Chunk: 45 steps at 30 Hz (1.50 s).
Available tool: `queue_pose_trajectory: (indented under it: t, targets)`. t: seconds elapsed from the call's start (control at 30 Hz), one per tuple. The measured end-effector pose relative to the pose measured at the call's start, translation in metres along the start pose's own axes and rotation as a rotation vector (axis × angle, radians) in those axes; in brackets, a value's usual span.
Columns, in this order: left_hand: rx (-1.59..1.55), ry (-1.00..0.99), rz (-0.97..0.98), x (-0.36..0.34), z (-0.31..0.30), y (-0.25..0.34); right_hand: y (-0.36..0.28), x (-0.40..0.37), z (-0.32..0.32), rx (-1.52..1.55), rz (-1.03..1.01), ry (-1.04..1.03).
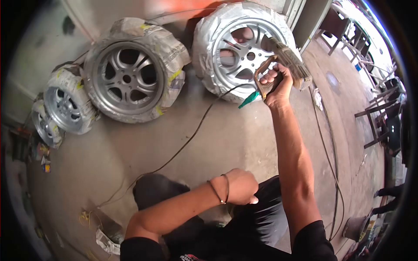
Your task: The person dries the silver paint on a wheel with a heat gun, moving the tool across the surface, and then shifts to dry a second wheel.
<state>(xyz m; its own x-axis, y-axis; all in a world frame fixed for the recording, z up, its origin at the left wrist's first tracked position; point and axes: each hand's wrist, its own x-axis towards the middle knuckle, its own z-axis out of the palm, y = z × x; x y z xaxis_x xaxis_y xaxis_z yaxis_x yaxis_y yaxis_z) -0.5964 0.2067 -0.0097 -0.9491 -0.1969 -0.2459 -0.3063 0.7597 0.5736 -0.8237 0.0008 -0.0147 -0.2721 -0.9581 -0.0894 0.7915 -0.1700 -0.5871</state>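
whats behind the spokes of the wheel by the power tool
Reddish-brown patches show through the gaps; what they are is unclear. The spokes and power tool cover other parts.

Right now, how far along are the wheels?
Done, by the look of it: wrapping around the tyres; brightest wheel silver on rim and wrapping.
In hand: right hand holds a tool up at that wheel.
Left, probably: the duller large wheel and two smaller ones, with newsprint or yellow patches showing on their wrapping. Can't tell if their grey rims already have a coat.
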Motion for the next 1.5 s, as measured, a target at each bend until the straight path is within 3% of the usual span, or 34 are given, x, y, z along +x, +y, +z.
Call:
queue_pose_trajectory:
  t: [0.13, 0.3, 0.43, 0.5, 0.57, 0.7, 0.77, 0.9, 0.97, 1.03, 1.1, 1.13, 1.2, 1.37, 1.5]
  targets:
    - [0.065, -0.105, -0.083, -0.014, 0.02, -0.029, 0.013, 0.022, -0.018, 0.03, 0.012, -0.031]
    - [-0.012, -0.086, -0.143, -0.031, 0.002, -0.015, 0.027, 0.045, -0.002, 0.077, 0.064, -0.076]
    - [-0.135, 0.072, 0.009, -0.03, 0.007, -0.018, 0.035, 0.046, 0.019, -0.049, 0.185, -0.122]
    - [-0.107, 0.13, 0.092, -0.03, -0.001, -0.021, 0.042, 0.042, 0.024, -0.13, 0.239, -0.02]
    - [-0.316, 0.266, 0.237, -0.022, -0.004, -0.01, 0.051, 0.038, 0.02, -0.137, 0.26, -0.007]
    - [-0.189, 0.283, 0.405, 0.008, 0.019, 0.035, 0.043, 0.024, 0.024, -0.232, 0.067, 0.051]
    - [-0.162, 0.208, 0.443, 0.015, 0.047, 0.068, 0.035, 0.034, 0.006, -0.228, -0.013, -0.051]
    - [-0.113, 0.098, 0.479, 0.038, 0.088, 0.109, 0.022, 0.016, 0.02, -0.396, -0.251, 0.048]
    - [-0.326, 0.587, 0.728, 0.043, 0.093, 0.119, 0.016, 0.017, 0.005, -0.652, -0.285, 0.013]
    - [-0.317, 0.619, 0.706, 0.042, 0.102, 0.125, 0.009, 0.015, -0.003, -1.022, -0.239, 0.145]
    - [-0.261, 0.687, 0.658, 0.041, 0.106, 0.118, 0.012, 0.018, -0.021, -1.287, -0.486, 0.104]
    - [-0.254, 0.686, 0.665, 0.039, 0.108, 0.106, 0.009, 0.015, -0.023, -1.361, -0.495, 0.108]
    - [-0.215, 0.493, 0.729, 0.032, 0.112, 0.083, 0.004, 0.018, -0.036, -1.452, -0.541, 0.127]
    - [-0.136, 0.458, 0.657, 0.022, 0.115, 0.086, -0.018, 0.023, -0.053, -1.794, -0.484, 0.221]
    - [-0.236, 0.488, 0.704, 0.025, 0.117, 0.079, -0.026, 0.023, -0.053, -1.817, -0.469, 0.204]
